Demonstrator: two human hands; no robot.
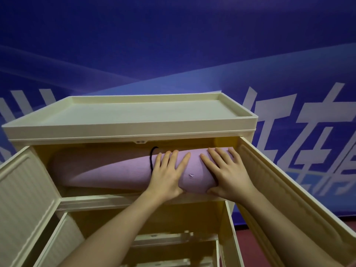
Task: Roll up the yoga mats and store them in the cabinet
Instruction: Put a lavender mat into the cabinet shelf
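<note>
A cream plastic cabinet (127, 130) with a tray-shaped top stands before a blue printed wall (173, 45), its top doors swung wide. A rolled lilac yoga mat (107, 168), bound by a black cord (151, 158), lies across the top compartment. The left hand (166, 173) and right hand (228, 173) press it with flat, spread fingers.

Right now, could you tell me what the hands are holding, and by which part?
Both the left hand and right hand press flat on the rolled purple mat, near its right end.
</note>
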